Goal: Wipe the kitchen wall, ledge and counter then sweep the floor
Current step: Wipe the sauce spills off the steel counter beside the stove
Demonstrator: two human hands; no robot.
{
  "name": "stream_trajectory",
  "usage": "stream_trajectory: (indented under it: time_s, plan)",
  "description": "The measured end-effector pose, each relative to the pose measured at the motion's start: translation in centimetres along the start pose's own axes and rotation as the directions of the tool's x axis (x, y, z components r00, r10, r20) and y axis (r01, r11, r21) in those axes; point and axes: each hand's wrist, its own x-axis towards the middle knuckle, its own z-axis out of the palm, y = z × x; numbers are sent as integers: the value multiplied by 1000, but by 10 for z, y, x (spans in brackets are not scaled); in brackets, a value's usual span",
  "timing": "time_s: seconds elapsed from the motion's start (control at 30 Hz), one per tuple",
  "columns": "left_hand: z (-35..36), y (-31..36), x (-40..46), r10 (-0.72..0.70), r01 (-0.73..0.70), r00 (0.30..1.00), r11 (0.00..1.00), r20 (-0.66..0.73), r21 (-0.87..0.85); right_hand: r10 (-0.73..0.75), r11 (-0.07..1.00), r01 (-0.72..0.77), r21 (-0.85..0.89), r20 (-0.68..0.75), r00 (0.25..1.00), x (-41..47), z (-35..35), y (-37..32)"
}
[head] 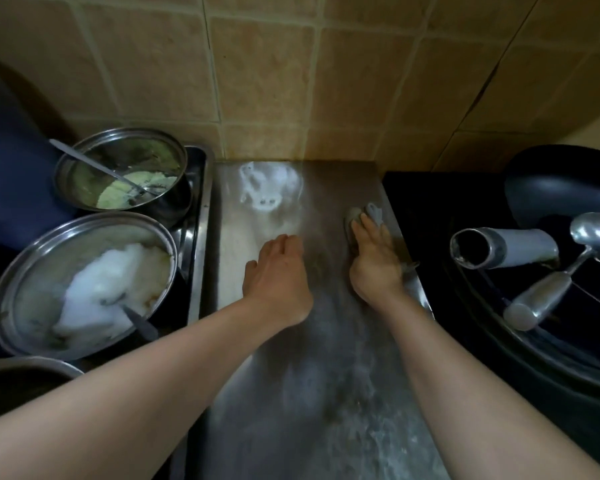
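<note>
Head view. A narrow, streaked stainless-steel desk (319,341) runs from the viewer to a wall of tan square tiles (257,81); all places below are given relative to this desk. The right hand (373,263) lies palm-down near the desk's right edge, its fingers straight and pressing a crumpled grey cleaning cloth (364,216) flat against the steel; the cloth shows beyond the fingertips. The left hand (278,275) rests at the middle of the desk, its grip narrow, the fingers bent under and holding nothing. A whitish smear of residue (267,188) marks the far end of the desk, just before the wall. Left of the desk, a steel sink basin (198,188) holds a round steel pot with greenish residue (122,171) and a metal spoon (94,166) in it; nearer the viewer sits a wide steel pot with white foam (84,285). Right of the desk, on a black stove top (426,209), stands a black wok (568,258) containing a steel ladle (561,268) and a second steel-handled utensil (503,249).
</note>
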Motion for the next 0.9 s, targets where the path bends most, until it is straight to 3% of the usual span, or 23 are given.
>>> stream_trajectory:
  time_s: [0.1,0.23,0.37,0.47,0.6,0.67,0.83,0.9]
  plan:
    - [6,3,-3,-66,66,997,998,-25,-16,-245,966,251,56,-87,965,-29,10,-2]
    - [14,8,-11,-147,145,988,989,-42,-41,-429,896,426,121,-6,903,-40,15,2]
    - [14,6,-20,-209,204,972,977,-108,-56,-354,932,347,107,63,933,0,15,-1]
    - [13,3,-34,-233,227,963,972,-135,-62,-323,938,315,144,36,946,0,19,-18]
    - [11,2,-52,-276,271,949,961,-151,-54,-599,784,554,279,110,793,-52,22,-34]
    - [11,-1,-59,-301,295,937,954,-176,-59,-630,763,564,317,163,759,-53,18,-38]
    - [8,-10,-74,-331,329,921,943,-206,-44,-474,871,427,243,194,859,-7,21,-51]
    - [6,-14,-79,-323,321,919,946,-224,-49,-487,862,442,248,161,859,-22,21,-58]
